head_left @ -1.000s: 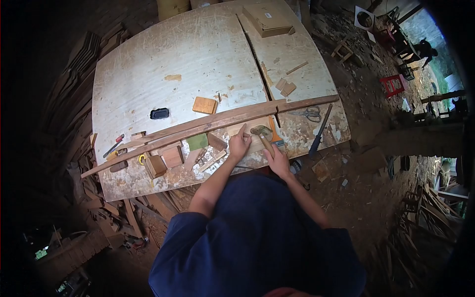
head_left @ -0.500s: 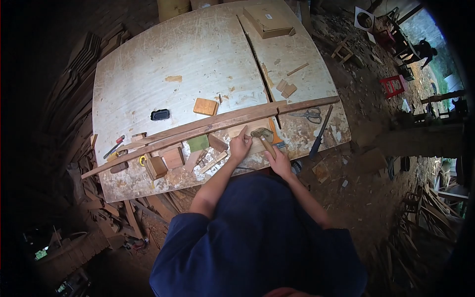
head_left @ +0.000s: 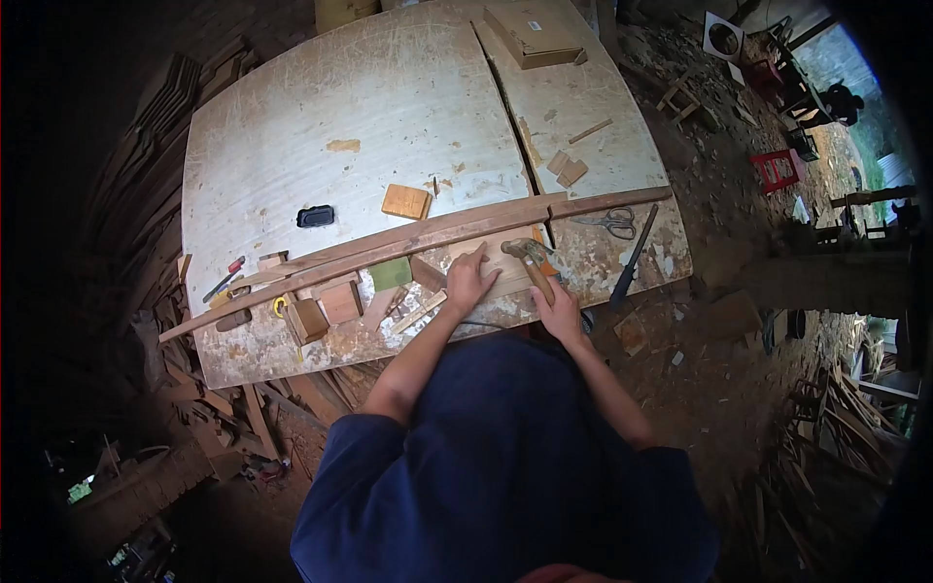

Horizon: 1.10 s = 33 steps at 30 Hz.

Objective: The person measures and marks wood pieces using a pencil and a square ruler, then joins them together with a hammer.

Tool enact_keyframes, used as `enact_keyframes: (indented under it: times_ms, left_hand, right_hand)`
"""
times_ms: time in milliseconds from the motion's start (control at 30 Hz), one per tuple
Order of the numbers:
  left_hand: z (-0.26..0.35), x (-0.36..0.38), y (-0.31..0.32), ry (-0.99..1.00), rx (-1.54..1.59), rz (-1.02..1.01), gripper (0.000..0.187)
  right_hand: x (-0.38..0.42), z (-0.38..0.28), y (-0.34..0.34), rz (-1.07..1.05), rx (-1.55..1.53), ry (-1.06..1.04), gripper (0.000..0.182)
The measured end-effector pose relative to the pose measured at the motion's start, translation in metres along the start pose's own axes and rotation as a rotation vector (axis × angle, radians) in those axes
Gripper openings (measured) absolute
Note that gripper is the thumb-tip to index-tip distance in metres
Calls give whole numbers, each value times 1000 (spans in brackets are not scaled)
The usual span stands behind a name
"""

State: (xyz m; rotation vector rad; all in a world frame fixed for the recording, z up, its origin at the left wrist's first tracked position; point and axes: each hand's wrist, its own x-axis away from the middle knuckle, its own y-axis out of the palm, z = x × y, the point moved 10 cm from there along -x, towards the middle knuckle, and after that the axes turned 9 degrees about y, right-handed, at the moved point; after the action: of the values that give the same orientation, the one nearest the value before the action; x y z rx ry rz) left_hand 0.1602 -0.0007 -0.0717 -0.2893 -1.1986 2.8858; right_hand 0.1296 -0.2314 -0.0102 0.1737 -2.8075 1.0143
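My right hand (head_left: 557, 313) is closed around the wooden handle of a hammer (head_left: 535, 269), its head over the right part of a pale wooden board (head_left: 507, 280). Flat on the left part of that board rests my left hand (head_left: 469, 282), fingers extended, nothing held. An orange-handled tool (head_left: 546, 260) lies partly hidden behind the hammer. Long wooden strips (head_left: 379, 255) run across the table just beyond the board. Left of my left hand are a brown block (head_left: 428, 274), a green block (head_left: 392, 273) and a thin light strip (head_left: 420, 312).
On the worktable (head_left: 282, 136) lie a black tray (head_left: 315, 216), a yellowish wood block (head_left: 406, 202), scissors (head_left: 618, 224), a dark-handled saw or file (head_left: 635, 257) and a cardboard box (head_left: 533, 37). A red stool (head_left: 775, 171) stands at far right, near a person (head_left: 838, 103).
The hammer's head has shifted slightly up and right, tilting differently over the board. My left hand's fingers now lie flatter on the wood. The view has shifted slightly.
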Motion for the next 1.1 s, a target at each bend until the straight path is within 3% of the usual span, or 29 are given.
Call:
enact_keyframes:
  times_ms: [67,133,333,533,733,833,933,1033,1100]
  left_hand:
    - [15,3,-17,157,-209,-10,79]
    - [-3,12,-8,110,-214,-86,84]
    - [-8,12,-2,107,-249,-131,90]
    - [-10,12,-2,87,-222,-120,94]
    - [-11,13,0,77,-231,-150,95]
    - [-9,11,-3,91,-241,-124,95]
    - [-10,11,-4,83,-241,-127,95]
    - [-10,10,-2,49,-222,-170,94]
    - [-10,12,-2,38,-223,-180,95]
  right_hand:
    - [2,-5,-4,39,-37,-21,29]
    - [5,-1,-2,76,-45,-35,29]
    - [-3,21,30,-186,60,87,35]
    - [9,0,8,-35,-112,104,36]
    - [-4,22,30,-158,54,122,41]
    - [2,-1,10,-6,8,-5,32]
    - [4,13,18,-11,-17,14,42]
    - [-3,33,41,-208,156,96,42]
    - [-3,30,32,-151,107,69,43]
